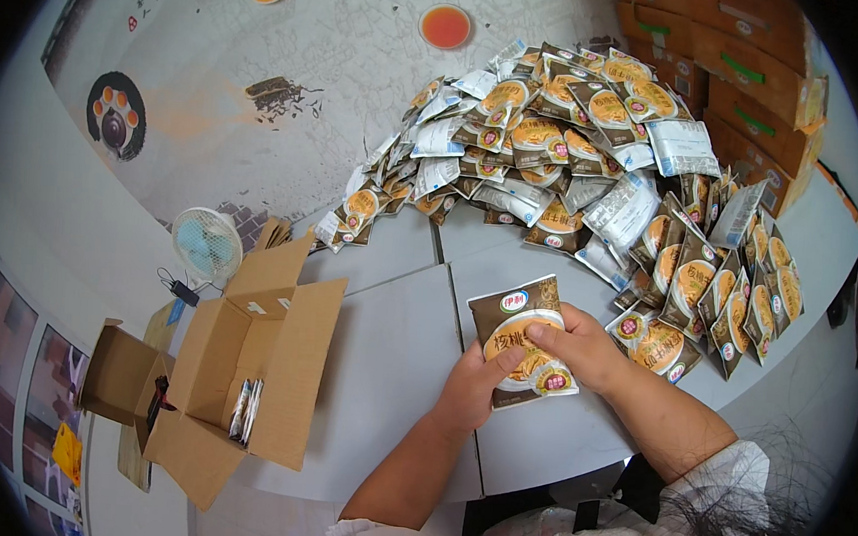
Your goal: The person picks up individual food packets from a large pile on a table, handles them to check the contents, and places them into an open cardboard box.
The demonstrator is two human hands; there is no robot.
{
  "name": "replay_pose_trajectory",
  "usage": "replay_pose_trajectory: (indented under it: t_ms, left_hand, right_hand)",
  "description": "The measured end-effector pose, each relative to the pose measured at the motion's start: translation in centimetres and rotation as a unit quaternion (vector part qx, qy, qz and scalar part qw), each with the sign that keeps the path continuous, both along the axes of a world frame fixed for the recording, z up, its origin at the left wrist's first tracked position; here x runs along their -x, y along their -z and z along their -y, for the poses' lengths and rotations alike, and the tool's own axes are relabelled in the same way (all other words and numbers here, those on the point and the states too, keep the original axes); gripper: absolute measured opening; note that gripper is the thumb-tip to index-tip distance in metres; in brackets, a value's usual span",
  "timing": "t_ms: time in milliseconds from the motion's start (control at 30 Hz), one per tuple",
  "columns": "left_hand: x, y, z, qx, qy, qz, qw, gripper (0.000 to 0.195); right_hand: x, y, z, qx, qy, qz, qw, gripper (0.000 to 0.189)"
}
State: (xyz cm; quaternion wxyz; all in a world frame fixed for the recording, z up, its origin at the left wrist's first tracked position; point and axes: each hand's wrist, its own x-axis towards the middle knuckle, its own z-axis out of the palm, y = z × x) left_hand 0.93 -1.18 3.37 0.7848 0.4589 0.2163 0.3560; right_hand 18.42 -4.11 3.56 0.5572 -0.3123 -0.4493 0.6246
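Between my two hands is a brown printed milk pouch [502, 331], its front face up, bearing writing and a picture of a bowl. My left hand [472, 388] grips its lower left side, thumb across the front. On its right edge my right hand [575, 348] has hold, with the thumb pressed on the front too. Whether more pouches lie beneath it cannot be seen. A large heap of similar pouches [547, 139] rises beyond my hands. Several pouches [693, 280] lean in a row to the right.
An open cardboard box [206, 357] stands at the left, with several packets [246, 408] upright inside. Behind it are a small white fan [207, 247] and another open carton [119, 371]. Orange-brown cartons [757, 89] with green handles are stacked at the back right. Grey tabletops [385, 383] meet at dark seams.
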Motion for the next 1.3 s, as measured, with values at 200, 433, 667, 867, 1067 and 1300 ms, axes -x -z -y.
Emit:
replay_pose_trajectory:
  t_ms: [200,433,667,867,1067,1300]
  left_hand:
    - [-0.4,0.0,0.4,-0.014,-0.078,-0.054,0.995,0.042]
    - [-0.8,1.7,-0.1,0.029,-0.113,0.028,0.993,0.045]
    - [4.7,-2.6,0.6,0.036,-0.211,0.077,0.974,0.031]
    - [14.9,-6.4,0.5,-0.161,-0.44,-0.078,0.88,0.066]
    - [21.6,-13.4,1.7,-0.209,-0.444,-0.113,0.864,0.058]
    - [24.6,-18.1,3.1,-0.072,-0.523,-0.076,0.846,0.03]
  right_hand:
    - [0.6,1.0,-0.4,-0.02,0.021,0.015,0.999,0.029]
    - [0.0,1.3,-0.8,-0.052,0.102,0.09,0.989,0.03]
    - [0.0,2.3,-1.4,-0.024,0.096,0.085,0.992,0.035]
    - [0.6,2.1,-0.9,-0.022,0.08,0.134,0.988,0.03]
    - [0.7,2.3,-0.8,-0.024,0.074,0.145,0.986,0.028]
    - [0.5,2.6,-1.1,-0.015,0.074,0.148,0.986,0.027]
